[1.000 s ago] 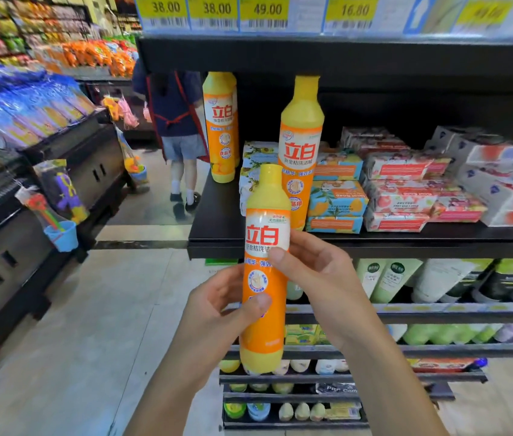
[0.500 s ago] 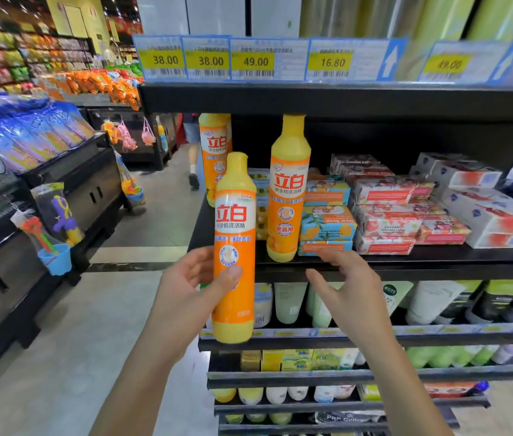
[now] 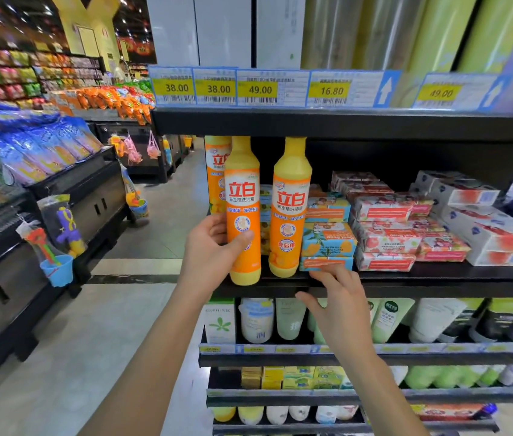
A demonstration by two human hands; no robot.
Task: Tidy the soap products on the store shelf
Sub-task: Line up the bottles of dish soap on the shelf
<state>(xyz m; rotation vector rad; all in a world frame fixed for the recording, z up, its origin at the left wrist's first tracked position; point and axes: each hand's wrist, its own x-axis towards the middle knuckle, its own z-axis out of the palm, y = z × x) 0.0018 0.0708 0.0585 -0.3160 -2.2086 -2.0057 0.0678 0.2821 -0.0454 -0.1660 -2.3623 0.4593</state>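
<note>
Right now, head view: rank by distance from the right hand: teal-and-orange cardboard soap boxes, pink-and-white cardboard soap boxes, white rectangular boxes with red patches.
1. Teal-and-orange soap boxes: stacked just above the right hand.
2. Pink-and-white soap boxes: the next stack to the right.
3. White boxes with red patches: far right of the shelf.

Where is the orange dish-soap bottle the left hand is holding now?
Head view, left of centre: the held bottle is upright at the front left corner of the black shelf, gripped by the left hand, just left of a matching standing bottle.
</note>
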